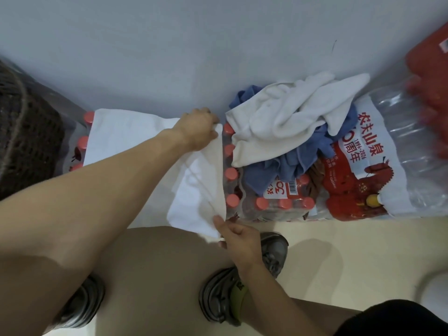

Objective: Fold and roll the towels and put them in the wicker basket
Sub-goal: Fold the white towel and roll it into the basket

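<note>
A white towel (pixel 135 132) lies spread over a pack of red-capped bottles in front of me. My left hand (pixel 197 128) pinches its far right corner near the wall. My right hand (pixel 238 241) pinches the near right corner at the pack's front edge, so the right edge (pixel 215 170) is lifted between both hands. A heap of other towels sits to the right: a crumpled white towel (pixel 291 112) on top of a blue towel (pixel 291 166). The dark wicker basket (pixel 26 132) stands at the far left.
Shrink-wrapped bottle packs (pixel 278 202) carry the towels along the grey wall (pixel 169 57). A larger pack with a red and white label (pixel 358 146) lies to the right, a red object (pixel 431 69) beyond it. My knees and grey shoes (pixel 274 251) are below on the cream floor.
</note>
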Available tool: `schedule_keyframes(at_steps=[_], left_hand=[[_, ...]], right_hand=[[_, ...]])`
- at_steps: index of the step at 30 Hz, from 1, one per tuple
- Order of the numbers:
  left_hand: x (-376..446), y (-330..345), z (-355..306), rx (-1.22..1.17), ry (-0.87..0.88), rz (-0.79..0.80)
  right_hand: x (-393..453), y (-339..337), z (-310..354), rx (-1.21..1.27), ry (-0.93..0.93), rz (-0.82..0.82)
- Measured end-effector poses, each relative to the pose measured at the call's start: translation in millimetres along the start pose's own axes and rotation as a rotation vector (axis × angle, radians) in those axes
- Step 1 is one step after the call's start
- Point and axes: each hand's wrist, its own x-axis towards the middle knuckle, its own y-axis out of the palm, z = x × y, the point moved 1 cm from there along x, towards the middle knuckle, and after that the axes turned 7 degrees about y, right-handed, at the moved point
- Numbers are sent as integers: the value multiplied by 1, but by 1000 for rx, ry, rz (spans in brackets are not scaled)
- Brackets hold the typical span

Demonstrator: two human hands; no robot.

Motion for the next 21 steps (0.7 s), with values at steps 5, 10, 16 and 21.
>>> schedule_keyframes(at_steps=[5, 10, 16, 21], left_hand=[[7, -9, -1, -54, -17, -33], [7, -17, 3, -92, 31, 28], [5, -26, 11, -267, 62, 68], [5, -29, 18, -525, 70, -187]], right_hand=[[-1, -8, 6, -31, -55, 31], [-4, -6, 8, -55, -65, 43], [-6, -3, 11, 43, -51, 34], [-8, -5, 9, 20, 43, 50]])
